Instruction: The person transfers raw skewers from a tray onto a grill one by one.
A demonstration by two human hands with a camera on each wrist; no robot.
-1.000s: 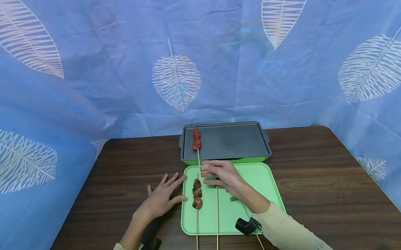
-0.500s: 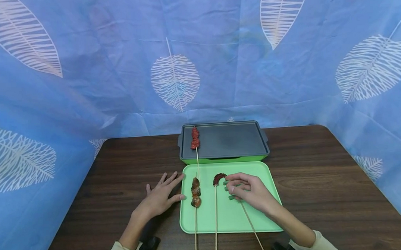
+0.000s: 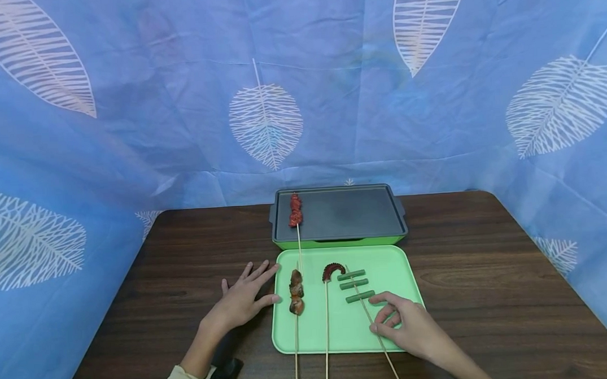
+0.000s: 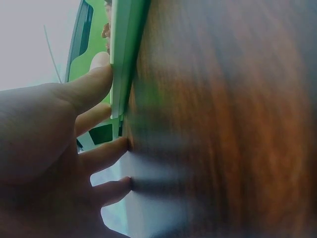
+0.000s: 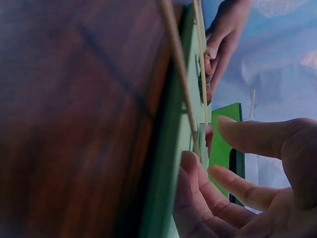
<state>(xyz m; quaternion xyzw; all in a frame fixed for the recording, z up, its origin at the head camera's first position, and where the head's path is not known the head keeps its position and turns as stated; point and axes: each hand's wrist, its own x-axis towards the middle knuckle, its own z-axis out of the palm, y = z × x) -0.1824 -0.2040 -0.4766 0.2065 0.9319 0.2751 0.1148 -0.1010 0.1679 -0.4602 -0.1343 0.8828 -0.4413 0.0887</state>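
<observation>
My left hand (image 3: 245, 300) lies at the left edge of the green tray (image 3: 310, 336), thumb and fingertips at the rim, fingers spread. Over the tray's right side is my right hand (image 3: 406, 323), beside a skewer of green vegetable pieces (image 3: 360, 296). In the right wrist view, the thumb (image 5: 247, 136) and fingers stand apart around that skewer's stick (image 5: 181, 64), not closed on it. A curled dark red tentacle skewer (image 3: 331, 271) lies mid-tray. Left of it is a skewer of browned chunks (image 3: 296, 291).
Behind the tray stands a green grill with a dark flat plate (image 3: 355, 212). A red meat skewer (image 3: 295, 209) rests on the plate's left side, its stick reaching over the tray. Several sticks overhang the front tray edge onto the wooden table (image 3: 184, 245). Blue patterned cloth (image 3: 330, 98) hangs behind.
My right hand has left the red meat skewer's stick and moved right and toward me, to the green vegetable skewer's stick. The left hand and the skewers have stayed in place.
</observation>
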